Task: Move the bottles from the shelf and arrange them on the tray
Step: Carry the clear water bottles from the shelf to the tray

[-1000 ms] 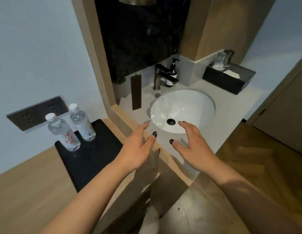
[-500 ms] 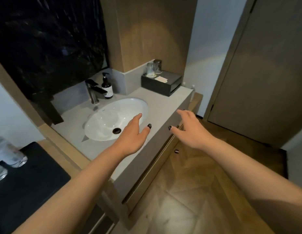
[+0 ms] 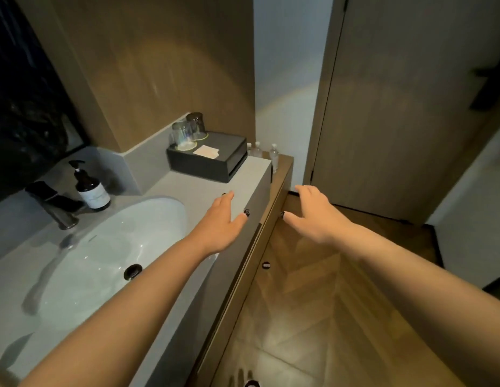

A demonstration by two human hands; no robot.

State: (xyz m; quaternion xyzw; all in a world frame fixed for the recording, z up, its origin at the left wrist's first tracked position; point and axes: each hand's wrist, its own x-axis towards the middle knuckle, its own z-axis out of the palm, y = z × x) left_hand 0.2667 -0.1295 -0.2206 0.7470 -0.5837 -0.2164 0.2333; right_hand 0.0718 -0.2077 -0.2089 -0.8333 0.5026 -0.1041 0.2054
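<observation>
Three small clear bottles with white caps (image 3: 274, 156) stand on the wooden shelf (image 3: 285, 164) at the far end of the vanity, beyond a black box. My left hand (image 3: 225, 222) hovers over the grey counter's front edge, fingers straight and holding nothing. My right hand (image 3: 313, 216) reaches forward over the wooden ledge, fingers spread and holding nothing. Both hands are well short of the bottles. The black tray with its two water bottles is out of view to the left.
A white sink (image 3: 103, 258) with a dark tap (image 3: 56, 205) and a brown pump bottle (image 3: 91, 189) fills the left. A black box (image 3: 212, 160) carries two upturned glasses (image 3: 187, 132). A closed wooden door (image 3: 405, 107) stands at the right over herringbone floor (image 3: 313, 317).
My view has swung right, from the black tray with two water bottles toward the far end of the vanity. Both open hands have travelled right with it. The small bottles on the shelf came into sight.
</observation>
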